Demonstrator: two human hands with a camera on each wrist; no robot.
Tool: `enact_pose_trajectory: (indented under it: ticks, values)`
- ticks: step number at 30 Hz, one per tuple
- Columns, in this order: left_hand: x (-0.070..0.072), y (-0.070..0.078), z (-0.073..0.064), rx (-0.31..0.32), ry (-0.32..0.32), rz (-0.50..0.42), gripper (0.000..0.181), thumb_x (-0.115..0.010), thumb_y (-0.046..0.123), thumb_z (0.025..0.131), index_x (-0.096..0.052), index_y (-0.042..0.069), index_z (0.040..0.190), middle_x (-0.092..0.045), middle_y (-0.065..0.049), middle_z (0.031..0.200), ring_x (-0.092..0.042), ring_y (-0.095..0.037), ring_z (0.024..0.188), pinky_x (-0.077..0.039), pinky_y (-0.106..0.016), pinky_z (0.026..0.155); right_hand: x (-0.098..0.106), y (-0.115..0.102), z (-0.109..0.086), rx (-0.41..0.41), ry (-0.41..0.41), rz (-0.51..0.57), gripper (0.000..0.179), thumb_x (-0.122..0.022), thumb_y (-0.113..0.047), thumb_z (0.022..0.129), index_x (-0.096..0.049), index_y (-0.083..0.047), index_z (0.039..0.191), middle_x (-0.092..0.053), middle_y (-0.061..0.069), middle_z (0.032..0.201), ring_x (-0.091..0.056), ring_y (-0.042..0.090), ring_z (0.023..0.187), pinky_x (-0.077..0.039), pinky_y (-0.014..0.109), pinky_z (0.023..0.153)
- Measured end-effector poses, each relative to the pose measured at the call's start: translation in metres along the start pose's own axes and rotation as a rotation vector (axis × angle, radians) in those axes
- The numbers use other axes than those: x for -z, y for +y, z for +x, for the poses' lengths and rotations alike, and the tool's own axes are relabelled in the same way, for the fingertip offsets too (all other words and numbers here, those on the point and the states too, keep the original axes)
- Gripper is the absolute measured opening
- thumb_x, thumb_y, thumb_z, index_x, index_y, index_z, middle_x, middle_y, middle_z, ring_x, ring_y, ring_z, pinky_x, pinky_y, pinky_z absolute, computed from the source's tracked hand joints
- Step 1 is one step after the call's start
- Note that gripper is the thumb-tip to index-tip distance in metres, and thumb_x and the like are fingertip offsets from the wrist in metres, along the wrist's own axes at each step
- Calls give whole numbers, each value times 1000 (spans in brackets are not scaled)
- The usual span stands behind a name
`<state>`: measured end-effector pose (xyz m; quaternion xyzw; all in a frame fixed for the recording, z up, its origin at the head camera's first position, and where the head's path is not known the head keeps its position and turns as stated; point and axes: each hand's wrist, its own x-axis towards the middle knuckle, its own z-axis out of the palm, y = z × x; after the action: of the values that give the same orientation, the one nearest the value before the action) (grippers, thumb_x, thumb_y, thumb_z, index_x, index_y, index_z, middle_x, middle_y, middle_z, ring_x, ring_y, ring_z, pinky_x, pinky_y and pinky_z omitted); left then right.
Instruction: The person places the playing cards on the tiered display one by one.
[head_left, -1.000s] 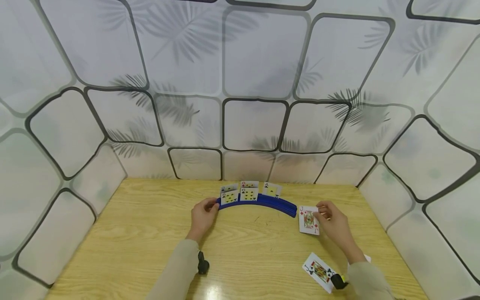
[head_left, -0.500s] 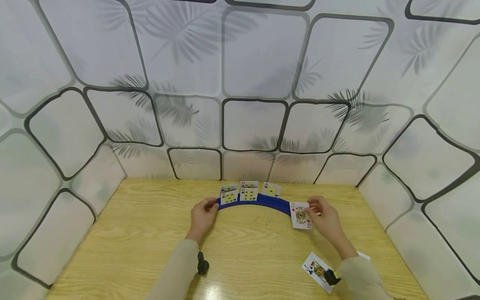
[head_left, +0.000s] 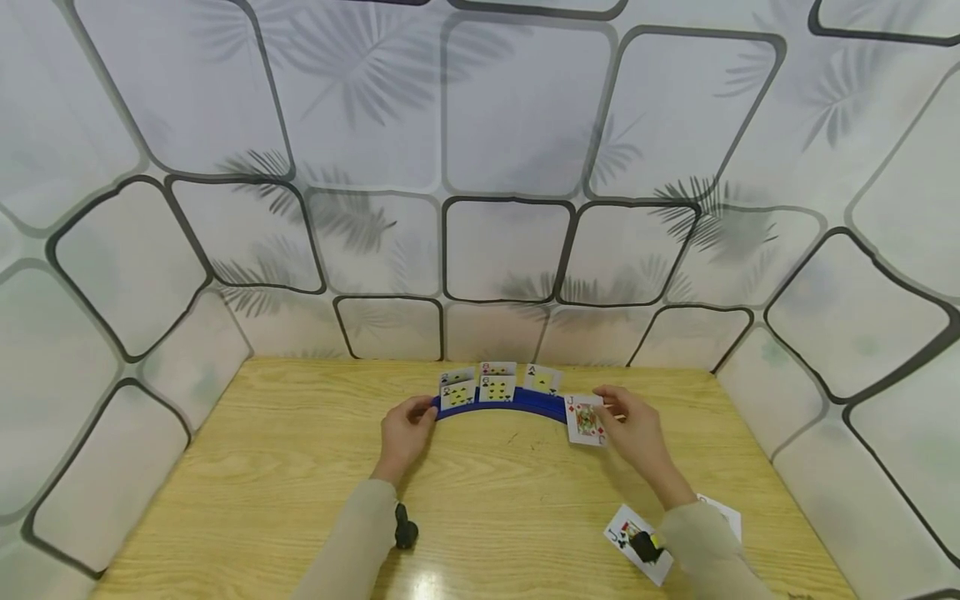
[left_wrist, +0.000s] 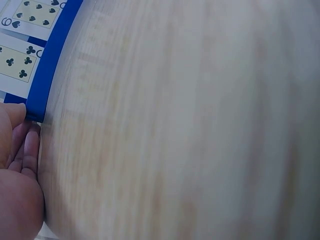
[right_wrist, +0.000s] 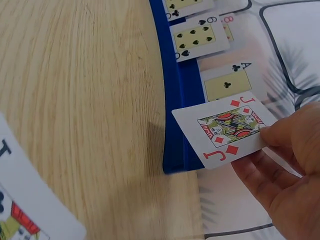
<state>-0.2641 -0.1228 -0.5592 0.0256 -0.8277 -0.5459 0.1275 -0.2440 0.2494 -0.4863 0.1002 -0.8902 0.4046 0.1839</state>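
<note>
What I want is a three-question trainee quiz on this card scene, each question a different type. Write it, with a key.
1. Which card does the right hand hold?
2. True or false: the left hand grips one end of the blue card holder.
3. Which card stands directly in front of the red eight?
A) ace of clubs
B) six of spades
C) queen of hearts

Key:
1. The jack of diamonds.
2. True.
3. B.

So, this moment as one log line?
left hand: grips blue card rack; right hand: holds jack of diamonds; jack of clubs: on table
</note>
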Motion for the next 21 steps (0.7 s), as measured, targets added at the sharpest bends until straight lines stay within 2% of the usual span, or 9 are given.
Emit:
enact_pose_trajectory:
  ticks: [3, 13, 21]
  values:
    - [0, 0, 0, -2, 2, 0, 22, -71, 7, 100, -76, 3, 121, -77, -17, 117, -72, -32, 108, -59, -46, 95, -4, -4, 3, -3, 3, 14, 24, -72, 4, 95, -72, 2, 119, -78, 22, 111, -77, 38, 92, -61, 23, 77]
    - [0, 1, 0, -8, 6, 9, 22, -71, 7, 100, -76, 2, 120, -78, -17, 117, -73, -31, 107, -60, -46, 95, -23, -12, 11, -19, 7, 51, 14, -71, 3, 96, -69, 1, 110, -76, 18, 101, -74, 29, 90, -61, 23, 76]
    - [0, 2, -1, -7, 10, 9, 22, -71, 7, 100, -76, 2, 120, -77, -17, 117, -73, -32, 107, -60, -48, 96, -37, -19, 16, -42, 18, 115, 13, -72, 5, 95, -68, 0, 106, -76, 19, 101, -75, 34, 94, -62, 25, 78]
